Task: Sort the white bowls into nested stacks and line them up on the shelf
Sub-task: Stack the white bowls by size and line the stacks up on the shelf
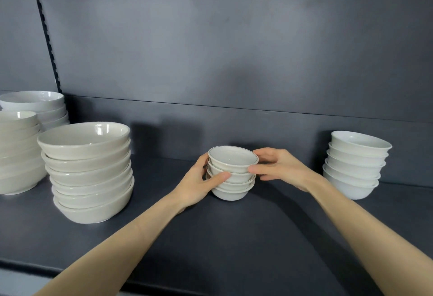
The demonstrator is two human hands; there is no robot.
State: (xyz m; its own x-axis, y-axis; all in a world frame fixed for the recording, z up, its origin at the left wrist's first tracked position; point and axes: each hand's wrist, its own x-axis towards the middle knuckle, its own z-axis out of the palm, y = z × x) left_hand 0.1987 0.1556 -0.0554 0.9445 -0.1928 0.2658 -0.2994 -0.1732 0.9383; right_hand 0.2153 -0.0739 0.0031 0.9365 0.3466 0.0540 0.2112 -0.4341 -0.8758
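While both hands clasp it, the small rimmed stack point(230, 174) sits mid-shelf point(257, 237).
Left hand point(199, 184) and right hand point(280, 167) curl fingers round it; next, probably, squaring it between neighbouring stacks.

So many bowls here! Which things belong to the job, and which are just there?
Job: small stack, gripped by left hand and right hand; wide stack; right stack; far-left stack; rear stack; shelf.
Just there: slotted rail; back panel.
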